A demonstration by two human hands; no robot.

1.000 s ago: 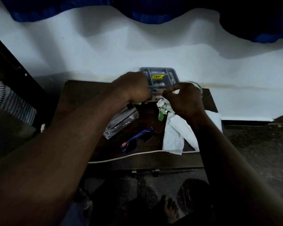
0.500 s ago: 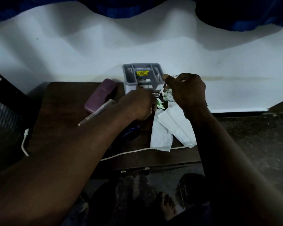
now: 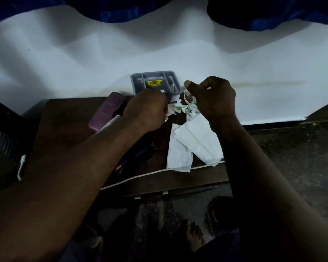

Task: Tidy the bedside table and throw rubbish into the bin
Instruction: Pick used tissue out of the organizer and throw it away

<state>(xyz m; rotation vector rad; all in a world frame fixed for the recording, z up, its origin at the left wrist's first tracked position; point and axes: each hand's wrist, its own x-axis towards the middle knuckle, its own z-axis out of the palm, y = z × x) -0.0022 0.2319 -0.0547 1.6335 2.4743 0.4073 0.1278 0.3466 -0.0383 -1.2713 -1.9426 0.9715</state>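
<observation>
**Operator:** Where is the rubbish, and how does it lie?

**Guide:** The crumpled wrapper (image 3: 180, 109), white with green print, sits at the far side of the tabletop (image 3: 64, 129), in front of the grey organiser tray (image 3: 154, 78). Its long axis runs left to right and spans the gap between your hands. Two white tissues (image 3: 194, 143) lie overlapped just nearer to you. Their long axes run from under your right wrist towards the near edge, and their near ends lie across the white cable (image 3: 140, 176).

**Operator:** What is the state of the hands?

**Guide:** Your hands are apart, one at each end of the wrapper. The right hand (image 3: 214, 100) is curled, its thumb points left, and the wrapper's right end is bunched under its fingers. A clear rimmed item (image 3: 187, 95) shows below that thumb. You cannot tell from this view whether the hand holds it. The left hand (image 3: 146, 110) is fisted with its knuckles up. The wrapper's left end meets its hidden fingertips, so a pinch cannot be confirmed.

**Operator:** What else is on the tabletop?

**Guide:** A purple case (image 3: 106, 112) lies left of your left hand, with its long axis running from near-left to far-right. Blue glasses (image 3: 140, 155) lie beside your left forearm. The cable follows the near edge.
</observation>
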